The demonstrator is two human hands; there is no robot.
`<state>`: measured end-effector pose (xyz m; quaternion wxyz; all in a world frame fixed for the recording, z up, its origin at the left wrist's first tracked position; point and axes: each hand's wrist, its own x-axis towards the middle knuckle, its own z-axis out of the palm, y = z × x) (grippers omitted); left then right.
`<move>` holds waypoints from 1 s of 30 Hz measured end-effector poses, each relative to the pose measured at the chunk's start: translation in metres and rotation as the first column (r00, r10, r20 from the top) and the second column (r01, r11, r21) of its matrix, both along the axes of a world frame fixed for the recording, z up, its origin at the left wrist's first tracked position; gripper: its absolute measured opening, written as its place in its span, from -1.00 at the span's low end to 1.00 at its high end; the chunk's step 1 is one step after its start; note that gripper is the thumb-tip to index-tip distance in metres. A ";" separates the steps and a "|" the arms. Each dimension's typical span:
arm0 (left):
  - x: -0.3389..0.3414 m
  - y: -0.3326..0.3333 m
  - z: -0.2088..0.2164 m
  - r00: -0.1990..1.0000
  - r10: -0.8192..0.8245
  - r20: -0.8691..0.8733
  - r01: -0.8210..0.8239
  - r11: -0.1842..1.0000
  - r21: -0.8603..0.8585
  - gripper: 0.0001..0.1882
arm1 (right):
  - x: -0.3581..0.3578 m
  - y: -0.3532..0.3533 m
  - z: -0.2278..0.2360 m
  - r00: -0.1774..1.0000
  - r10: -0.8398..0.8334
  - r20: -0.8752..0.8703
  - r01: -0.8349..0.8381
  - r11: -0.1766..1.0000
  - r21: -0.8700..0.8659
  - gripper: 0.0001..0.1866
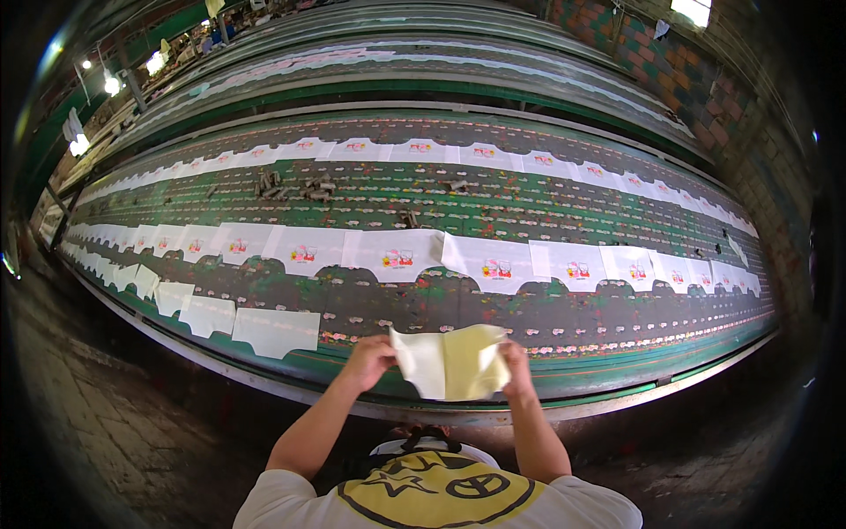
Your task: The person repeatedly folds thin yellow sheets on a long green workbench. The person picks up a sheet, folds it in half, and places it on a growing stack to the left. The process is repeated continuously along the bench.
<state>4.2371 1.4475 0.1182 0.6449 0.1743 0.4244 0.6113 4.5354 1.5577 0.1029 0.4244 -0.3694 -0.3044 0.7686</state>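
Observation:
Between my two hands, a white and pale-yellow cloth piece (467, 366) is stretched above the near edge of the long table (414, 309). My left hand (370, 360) pinches its left upper edge. At the other side my right hand (515, 363) grips the right edge, where the fabric curls over. To the left of my left hand, a plain white cloth piece (278, 331) lies flat, the last of a row running off to the far left. Beyond the held fabric lie white cloth pieces with pink and red prints (403, 256); one corner there is folded up.
Another row of printed white pieces (420, 150) crosses the far side of this table. Small dark cylinders (317, 188) are heaped between the rows. More long tables (370, 88) stand behind, with a brick wall (679, 79) at right and lit bulbs (112, 85) at left.

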 end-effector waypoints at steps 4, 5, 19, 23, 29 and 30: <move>-0.086 -0.027 0.009 0.983 0.105 0.150 -0.122 0.986 0.113 -0.67 | 0.056 0.018 0.030 0.950 -0.164 -0.267 0.163 0.986 -0.026 -0.46; -0.100 -0.031 0.020 0.971 0.204 0.122 -0.216 0.972 0.097 -0.68 | 0.067 0.021 0.044 0.934 -0.147 -0.324 0.147 0.989 -0.023 -0.47; -0.084 0.021 -0.005 0.828 -0.038 -0.559 0.002 0.998 -0.066 -0.94 | -0.032 0.027 -0.030 0.721 0.008 0.693 -0.339 0.876 0.342 -0.72; -0.028 0.044 -0.050 0.594 -0.313 -0.741 0.308 0.940 -0.150 -0.88 | -0.079 0.005 -0.061 0.537 -0.197 0.820 -0.594 0.603 0.533 -0.80; -0.001 0.068 -0.065 0.447 -0.096 -0.890 0.163 0.986 -0.024 -0.83 | -0.005 0.028 -0.029 0.785 -0.013 0.619 -0.252 0.907 0.339 -0.79; 0.003 0.073 -0.062 0.485 -0.102 -0.869 0.138 0.990 -0.040 -0.83 | 0.016 0.035 -0.026 0.861 0.015 0.508 -0.137 0.969 0.204 -0.79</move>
